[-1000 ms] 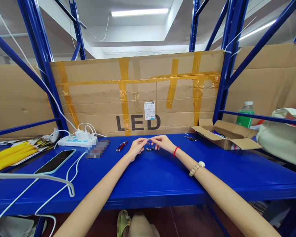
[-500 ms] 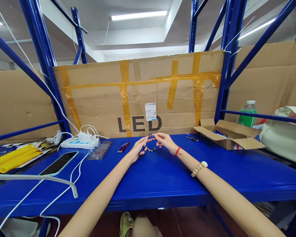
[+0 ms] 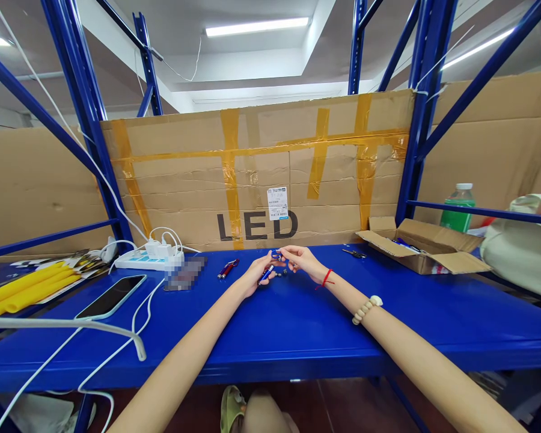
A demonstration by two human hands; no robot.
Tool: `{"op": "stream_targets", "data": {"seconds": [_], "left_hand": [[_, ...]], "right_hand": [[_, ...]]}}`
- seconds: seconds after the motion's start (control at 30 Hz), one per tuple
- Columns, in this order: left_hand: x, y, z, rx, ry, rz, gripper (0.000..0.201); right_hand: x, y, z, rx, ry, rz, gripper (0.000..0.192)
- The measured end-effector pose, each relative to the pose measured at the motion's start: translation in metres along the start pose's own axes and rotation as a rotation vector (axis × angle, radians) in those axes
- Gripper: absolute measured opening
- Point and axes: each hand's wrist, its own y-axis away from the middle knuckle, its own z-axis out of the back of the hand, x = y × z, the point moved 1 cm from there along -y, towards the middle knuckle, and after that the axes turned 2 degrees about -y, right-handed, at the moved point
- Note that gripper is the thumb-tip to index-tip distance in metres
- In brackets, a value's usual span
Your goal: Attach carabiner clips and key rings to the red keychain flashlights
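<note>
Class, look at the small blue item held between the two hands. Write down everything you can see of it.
The small blue item is a slim, pen-like stick, shiny like metal, with a blue ring or clip at its upper end. It tilts, lower end toward the left hand, whose fingers wrap its body; the right hand pinches at the ring end. It is held just above the blue table, near some small dark pieces. Finer detail is too small to tell.

Small blue keychain light; tilted

You have one black smartphone, one green plastic bottle, one open cardboard box and one white power strip.
</note>
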Motion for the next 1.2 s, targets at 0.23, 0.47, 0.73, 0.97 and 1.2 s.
{"op": "stream_targets", "data": {"seconds": [0.23, 0.47, 0.73, 0.97, 1.2], "left_hand": [[0.000, -0.003, 0.005, -0.144, 0.012, -0.053, 0.031], [-0.007, 0.001, 0.007, -0.155, -0.028, -0.201, 0.039], [-0.008, 0.003, 0.004, -0.134, -0.110, -0.287, 0.049], [-0.008, 0.006, 0.002, -0.156, -0.181, -0.338, 0.047], [-0.012, 0.010, 0.000, -0.164, -0.235, -0.366, 0.049]], "right_hand": [[0.000, -0.001, 0.004, -0.113, -0.013, 0.003, 0.032], [-0.002, -0.002, 0.003, -0.160, 0.027, 0.003, 0.027], [-0.004, -0.003, 0.001, -0.145, 0.094, 0.066, 0.031], [-0.004, -0.003, 0.002, -0.113, 0.133, 0.137, 0.037], [-0.008, -0.004, 0.004, -0.113, 0.173, 0.150, 0.037]]}}
